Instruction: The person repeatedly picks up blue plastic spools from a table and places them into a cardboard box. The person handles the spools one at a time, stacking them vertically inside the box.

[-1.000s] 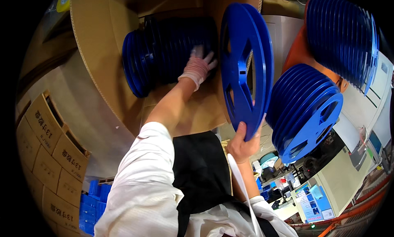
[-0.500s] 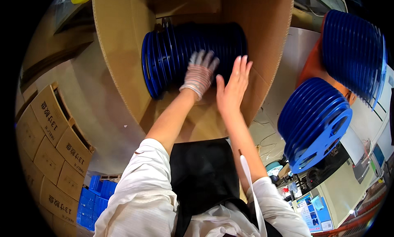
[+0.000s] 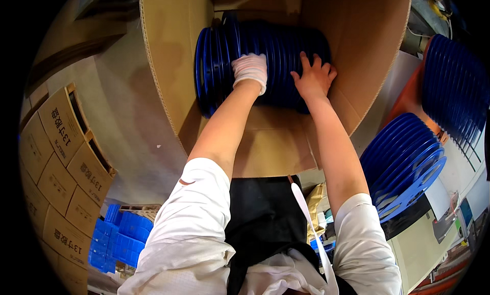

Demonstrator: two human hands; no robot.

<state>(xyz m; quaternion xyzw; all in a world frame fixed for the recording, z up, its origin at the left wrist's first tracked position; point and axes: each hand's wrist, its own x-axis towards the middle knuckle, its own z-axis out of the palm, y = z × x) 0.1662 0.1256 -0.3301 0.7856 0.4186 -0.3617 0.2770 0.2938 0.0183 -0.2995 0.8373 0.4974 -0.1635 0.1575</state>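
Observation:
A row of dark blue plastic reels [image 3: 283,65] lies on its side in an open cardboard box [image 3: 278,142], discs standing edge up. My left hand [image 3: 250,70], in a pale knit glove, presses into the middle of the row. Its fingers bend down out of sight against the reels, so their grip cannot be made out. My bare right hand [image 3: 315,78] rests on the right end of the row, fingers spread, close to the box's right wall. At the left end some discs stand more loosely, and one sticks up above the others.
To the right stand two more stacks of blue reels, a nearer one [image 3: 400,164] and a farther one [image 3: 454,85], by an orange surface [image 3: 408,103]. Stacked cartons [image 3: 56,182] fill the far left. Blue plastic bins [image 3: 120,236] sit at lower left.
My left hand has gone down into the reels, its fingers now hidden. The right hand has moved right and forward onto the row's end, fingers spreading. The view has shifted.

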